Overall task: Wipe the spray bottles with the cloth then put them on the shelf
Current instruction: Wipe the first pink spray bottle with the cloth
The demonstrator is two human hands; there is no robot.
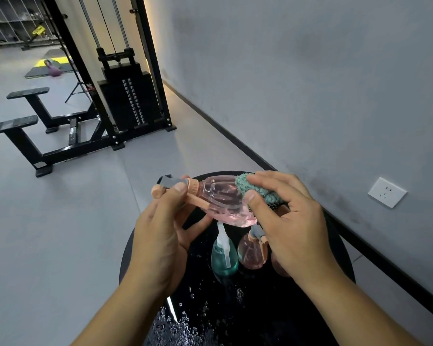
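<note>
Two hands at work over a round black table [335, 258]: left hand [160, 236] pinching the pink spray bottle [223, 203] at the neck, thumb on the grey-and-peach trigger head, bottle laid sideways with nozzle toward nine o'clock, apparently to turn its body toward the wipe. Right hand [285, 221] curled round a wadded teal cloth [255, 189], pressed to the bottle's body near its base at the two o'clock side. Pink bottle clear-walled, contents not discernible. Standing upright below, at six o'clock of the held bottle, a teal spray bottle [224, 260] with white trigger and a second pink bottle [250, 253], both seemingly awaiting a turn; fill levels hard to tell. Water droplets [180, 325] scattered on the table's near edge. Shelf not identifiable.
</note>
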